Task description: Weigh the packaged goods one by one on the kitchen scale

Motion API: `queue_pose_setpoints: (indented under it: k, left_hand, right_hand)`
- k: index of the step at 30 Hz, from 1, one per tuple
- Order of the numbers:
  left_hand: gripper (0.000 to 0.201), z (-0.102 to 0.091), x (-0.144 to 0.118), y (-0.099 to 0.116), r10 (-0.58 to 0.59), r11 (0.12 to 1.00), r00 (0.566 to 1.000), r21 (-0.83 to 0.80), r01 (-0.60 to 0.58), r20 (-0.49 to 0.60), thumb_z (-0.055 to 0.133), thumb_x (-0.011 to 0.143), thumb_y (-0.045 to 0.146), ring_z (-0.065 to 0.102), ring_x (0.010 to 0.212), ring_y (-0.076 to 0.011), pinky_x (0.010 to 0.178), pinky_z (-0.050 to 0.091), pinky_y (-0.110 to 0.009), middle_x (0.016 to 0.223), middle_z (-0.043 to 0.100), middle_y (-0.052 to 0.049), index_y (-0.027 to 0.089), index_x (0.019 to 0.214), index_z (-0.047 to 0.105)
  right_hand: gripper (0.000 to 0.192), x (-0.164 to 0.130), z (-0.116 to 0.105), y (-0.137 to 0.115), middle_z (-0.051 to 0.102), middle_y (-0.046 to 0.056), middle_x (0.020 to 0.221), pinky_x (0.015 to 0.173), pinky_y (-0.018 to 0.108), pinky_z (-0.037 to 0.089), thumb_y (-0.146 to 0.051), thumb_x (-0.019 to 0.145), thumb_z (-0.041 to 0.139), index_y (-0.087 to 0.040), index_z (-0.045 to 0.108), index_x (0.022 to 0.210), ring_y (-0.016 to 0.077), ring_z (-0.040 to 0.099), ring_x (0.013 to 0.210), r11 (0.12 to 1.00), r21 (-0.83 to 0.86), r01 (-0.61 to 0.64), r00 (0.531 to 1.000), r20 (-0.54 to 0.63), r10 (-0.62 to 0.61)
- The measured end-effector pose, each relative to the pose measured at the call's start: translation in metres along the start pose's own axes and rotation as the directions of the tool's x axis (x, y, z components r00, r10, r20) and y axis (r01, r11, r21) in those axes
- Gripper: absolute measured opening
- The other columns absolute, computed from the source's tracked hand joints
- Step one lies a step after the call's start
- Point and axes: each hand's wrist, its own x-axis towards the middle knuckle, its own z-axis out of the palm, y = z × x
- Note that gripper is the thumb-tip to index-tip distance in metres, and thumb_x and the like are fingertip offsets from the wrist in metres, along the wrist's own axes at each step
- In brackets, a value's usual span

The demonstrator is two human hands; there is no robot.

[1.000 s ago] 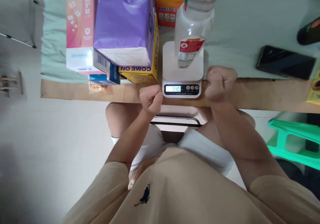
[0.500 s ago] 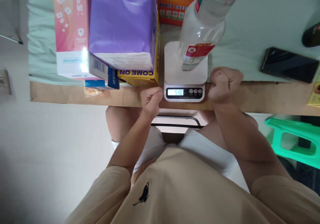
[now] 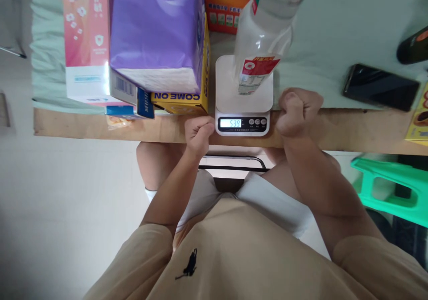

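wood-edged table (image 3: 361, 130) under pale green cloth (image 3: 321, 41), with white scale (image 3: 228, 92) and dark phone (image 3: 381, 87) on top

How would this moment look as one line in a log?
left hand: fist, beside scale | right hand: fist, beside scale | bottle: standing on scale | display: lit

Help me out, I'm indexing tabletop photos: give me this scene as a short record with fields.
Left hand: closed fist, left of the scale; nothing visible in it
Right hand: closed fist, right of the scale; nothing visible in it
Scale: white, between the hands
Display: lit, digits look like 539
On the scale: clear bottle with a red label
Left side: purple pack, yellow box, pink-and-white box
Right side: dark phone
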Motion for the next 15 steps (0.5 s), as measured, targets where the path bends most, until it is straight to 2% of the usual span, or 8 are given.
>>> queue_pose_setpoints:
  k: [5,11,13,15]
  left_hand:
    - [0.057,-0.0001,-0.0007,-0.0014,0.005,1.000,1.000,0.006,-0.006,0.008,0.064,0.078,0.038,0.019,0.046,-0.0049,0.051,0.011,-0.029,0.048,0.015,0.004,0.017,0.048,0.021]
    - [0.059,-0.0030,-0.0021,-0.0040,0.043,0.998,0.999,0.042,-0.044,0.030,0.063,0.081,0.042,0.017,0.046,-0.0053,0.051,0.011,-0.029,0.049,0.014,0.004,0.017,0.049,0.020]
    - [0.058,-0.0025,-0.0040,-0.0036,0.092,0.993,0.994,0.070,-0.096,0.055,0.061,0.085,0.041,0.019,0.047,-0.0058,0.050,0.012,-0.029,0.050,0.015,0.004,0.017,0.051,0.021]
    - [0.054,0.0024,-0.0062,-0.0001,0.143,0.984,0.986,0.090,-0.150,0.081,0.057,0.090,0.038,0.022,0.047,-0.0065,0.050,0.013,-0.029,0.050,0.019,0.003,0.017,0.053,0.026]
  right_hand:
    - [0.059,0.0005,-0.0006,0.0008,0.017,-0.002,0.051,0.052,0.030,0.010,-0.047,0.095,0.052,-0.019,0.020,0.054,0.0062,0.018,0.047,1.000,-0.018,0.009,1.000,0.010,-0.009]
    - [0.055,-0.0022,-0.0026,0.0033,0.017,-0.002,0.052,0.054,0.030,0.010,-0.043,0.094,0.051,-0.018,0.021,0.055,0.0064,0.017,0.049,1.000,-0.018,-0.003,1.000,0.015,0.003]
    - [0.055,-0.0024,0.0000,0.0053,0.018,-0.002,0.052,0.054,0.030,0.010,-0.044,0.094,0.051,-0.019,0.022,0.055,0.0063,0.018,0.049,1.000,-0.002,-0.006,1.000,-0.008,0.006]
    - [0.053,0.0009,0.0054,0.0054,0.021,-0.002,0.054,0.055,0.029,0.012,-0.045,0.095,0.050,-0.018,0.025,0.057,0.0068,0.020,0.051,1.000,0.014,-0.012,0.997,-0.079,0.013]
